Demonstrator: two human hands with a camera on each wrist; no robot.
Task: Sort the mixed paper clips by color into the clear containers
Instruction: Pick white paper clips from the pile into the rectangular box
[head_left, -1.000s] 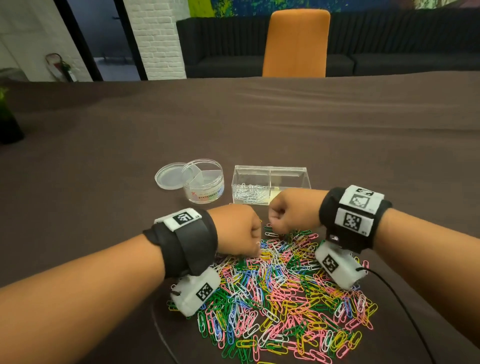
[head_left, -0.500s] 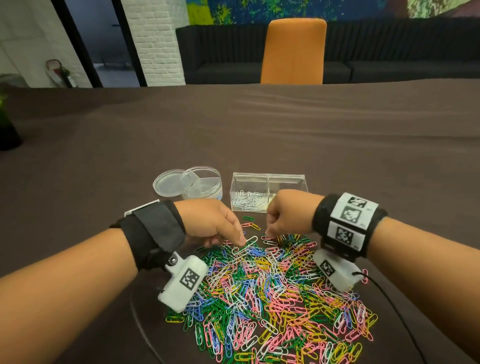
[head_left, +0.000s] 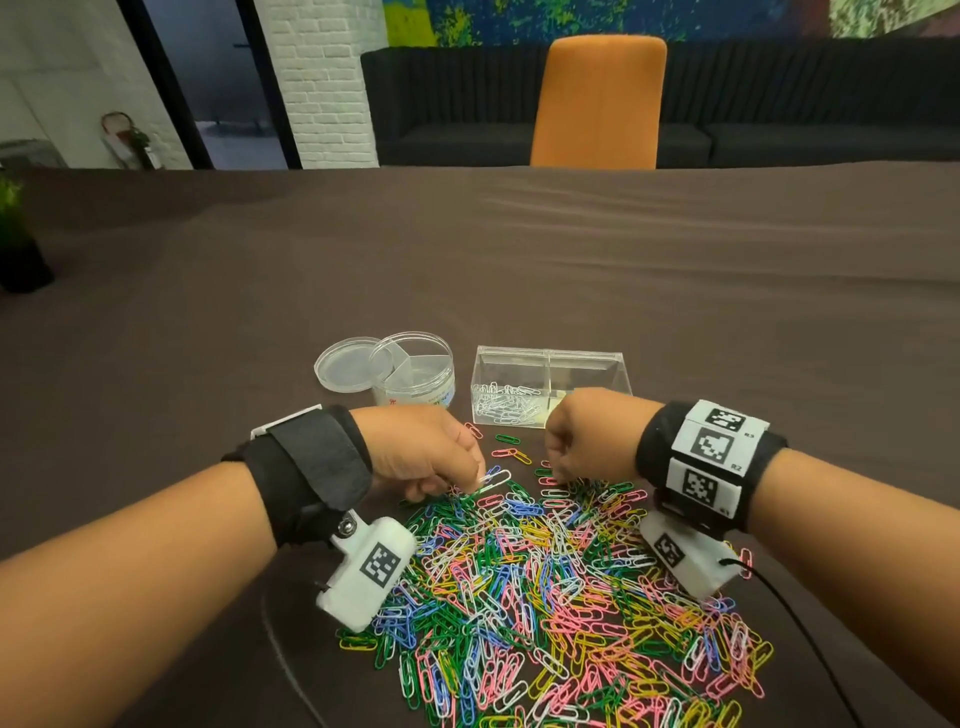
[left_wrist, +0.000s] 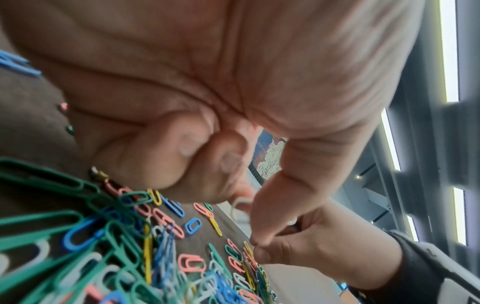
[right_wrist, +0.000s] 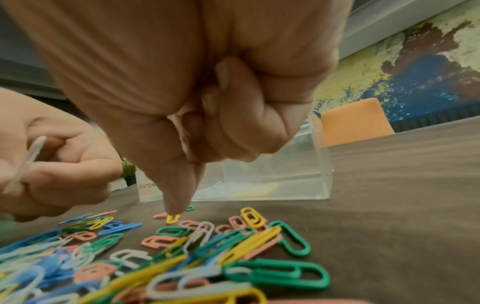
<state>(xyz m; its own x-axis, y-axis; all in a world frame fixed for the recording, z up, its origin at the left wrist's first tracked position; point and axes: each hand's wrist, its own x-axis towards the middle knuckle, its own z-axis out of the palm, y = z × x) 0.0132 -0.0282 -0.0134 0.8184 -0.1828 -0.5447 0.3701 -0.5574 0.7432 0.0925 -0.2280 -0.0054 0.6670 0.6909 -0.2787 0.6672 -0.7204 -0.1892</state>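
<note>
While your left hand (head_left: 421, 452) curls at the far left edge of the heap, its fingers (left_wrist: 275, 207) pinch a white paper clip (head_left: 493, 480) between thumb and forefinger. In the head view that clip's long axis runs from near left to far right, its free rounded end pointing toward the rectangular clear box (head_left: 550, 364). From the right wrist view the same clip (right_wrist: 28, 164) stands steeply on edge in the pinch.

Your right hand (head_left: 587, 436) is closed into a loose fist at the far right edge of the heap, knuckles up. Its thumb (right_wrist: 176, 185) points straight down, the tip touching or just above a yellow clip (right_wrist: 172, 219) on the desk (head_left: 675, 291); you cannot tell whether it grips anything.

The mixed paper clips (head_left: 561, 597) lie in a broad heap near you, green, pink, yellow, blue and white, pointing every way. A few strays lie just beyond the heap, between your hands and the containers.

The rectangular clear box sits just beyond your right hand, long side across the desk, split by a divider; white clips (head_left: 504, 402) fill the floor of its left compartment. To its left stands a round clear tub (head_left: 421, 374) with inner dividers, its lid (head_left: 345, 364) lying flat, touching the tub's left side.

An orange chair (head_left: 597, 104) stands at the far edge of the desk.
</note>
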